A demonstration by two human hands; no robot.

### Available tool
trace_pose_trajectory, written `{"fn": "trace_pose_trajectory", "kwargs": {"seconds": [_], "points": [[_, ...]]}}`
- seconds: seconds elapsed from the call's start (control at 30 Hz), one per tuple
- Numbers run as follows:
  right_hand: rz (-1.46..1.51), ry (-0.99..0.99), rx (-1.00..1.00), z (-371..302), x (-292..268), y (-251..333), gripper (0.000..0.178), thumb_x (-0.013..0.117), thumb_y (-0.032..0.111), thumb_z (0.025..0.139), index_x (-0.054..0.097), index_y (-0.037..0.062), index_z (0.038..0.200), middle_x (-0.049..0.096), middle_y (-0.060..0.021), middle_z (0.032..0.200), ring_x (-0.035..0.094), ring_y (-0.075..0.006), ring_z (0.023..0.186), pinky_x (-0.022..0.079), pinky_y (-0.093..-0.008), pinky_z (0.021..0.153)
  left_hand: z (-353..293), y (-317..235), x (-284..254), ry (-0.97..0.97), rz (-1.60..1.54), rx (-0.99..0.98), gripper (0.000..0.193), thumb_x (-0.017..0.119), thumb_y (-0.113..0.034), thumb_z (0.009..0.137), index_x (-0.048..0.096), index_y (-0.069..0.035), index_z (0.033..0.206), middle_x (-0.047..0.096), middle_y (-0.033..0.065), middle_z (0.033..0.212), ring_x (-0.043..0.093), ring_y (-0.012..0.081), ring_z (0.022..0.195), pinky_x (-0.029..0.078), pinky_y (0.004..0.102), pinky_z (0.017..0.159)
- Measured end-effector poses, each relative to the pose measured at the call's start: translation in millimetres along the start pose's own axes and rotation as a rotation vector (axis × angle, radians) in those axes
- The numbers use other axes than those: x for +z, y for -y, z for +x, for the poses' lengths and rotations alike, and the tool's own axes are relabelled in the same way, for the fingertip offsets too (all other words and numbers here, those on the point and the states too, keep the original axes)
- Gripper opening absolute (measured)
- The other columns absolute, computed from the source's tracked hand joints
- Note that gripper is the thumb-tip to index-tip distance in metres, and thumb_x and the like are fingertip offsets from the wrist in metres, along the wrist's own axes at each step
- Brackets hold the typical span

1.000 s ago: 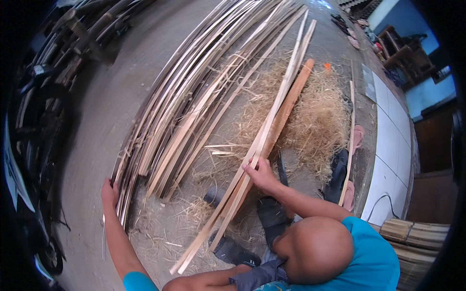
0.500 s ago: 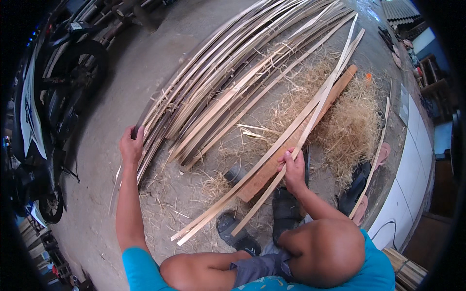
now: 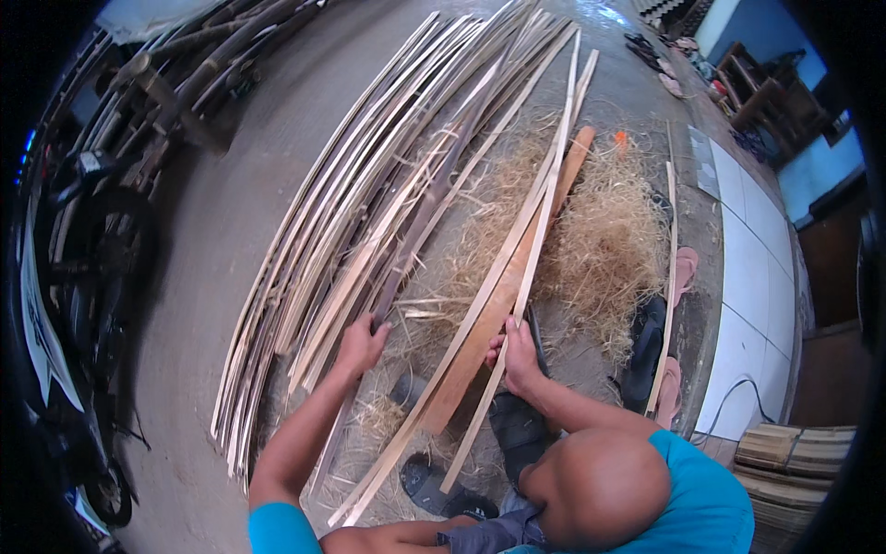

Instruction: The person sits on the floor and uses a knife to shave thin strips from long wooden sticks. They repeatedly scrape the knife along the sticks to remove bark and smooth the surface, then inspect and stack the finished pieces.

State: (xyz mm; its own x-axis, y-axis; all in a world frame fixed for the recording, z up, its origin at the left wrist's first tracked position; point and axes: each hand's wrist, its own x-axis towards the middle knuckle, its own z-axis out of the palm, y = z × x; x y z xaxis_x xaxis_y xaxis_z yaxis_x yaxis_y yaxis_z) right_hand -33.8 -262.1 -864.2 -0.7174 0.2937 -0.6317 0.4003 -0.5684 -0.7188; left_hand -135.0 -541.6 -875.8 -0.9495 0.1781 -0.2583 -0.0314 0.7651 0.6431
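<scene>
My left hand point(image 3: 363, 346) is closed around a long dark-faced bamboo strip point(image 3: 399, 266), which slants over the near side of a large spread of bamboo strips point(image 3: 318, 217). In my right hand point(image 3: 520, 358) is a pale bamboo strip point(image 3: 472, 420), gripped between thumb and fingers; it runs from near my foot to the far end. Beside it, other pale strips point(image 3: 406, 441) lie along a reddish-brown wooden board point(image 3: 466, 383) that slopes away in front of me. Part of my right fingers is hidden behind the strip.
Curly shavings point(image 3: 600, 263) are heaped right of the board. A thin strip point(image 3: 663, 342), pink sandals point(image 3: 685, 268) and white tiles point(image 3: 738, 305) line the right side. A motorcycle point(image 3: 101, 277) stands at left. Tied strip bundles point(image 3: 794, 452) lie at lower right.
My left hand has come right, from the spread's left edge to its near right end, bringing the dark strip across. My right hand keeps hold of the pale strip. The view has shifted.
</scene>
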Motion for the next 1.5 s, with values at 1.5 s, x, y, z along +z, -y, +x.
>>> {"fn": "trace_pose_trajectory", "kwargs": {"seconds": [1.5], "points": [[-0.097, 0.605, 0.334, -51, -22, -51, 0.033, 0.043, 0.032, 0.107, 0.042, 0.014, 0.135, 0.064, -0.0089, 0.116, 0.067, -0.018, 0.104, 0.058, -0.032, 0.079, 28, -115, 77, 0.412, -0.9, -0.28, 0.024, 0.057, -0.02, 0.102, 0.062, 0.002, 0.107, 0.064, 0.0074, 0.089, 0.068, 0.0176, 0.08, 0.06, 0.0295, 0.07]]}}
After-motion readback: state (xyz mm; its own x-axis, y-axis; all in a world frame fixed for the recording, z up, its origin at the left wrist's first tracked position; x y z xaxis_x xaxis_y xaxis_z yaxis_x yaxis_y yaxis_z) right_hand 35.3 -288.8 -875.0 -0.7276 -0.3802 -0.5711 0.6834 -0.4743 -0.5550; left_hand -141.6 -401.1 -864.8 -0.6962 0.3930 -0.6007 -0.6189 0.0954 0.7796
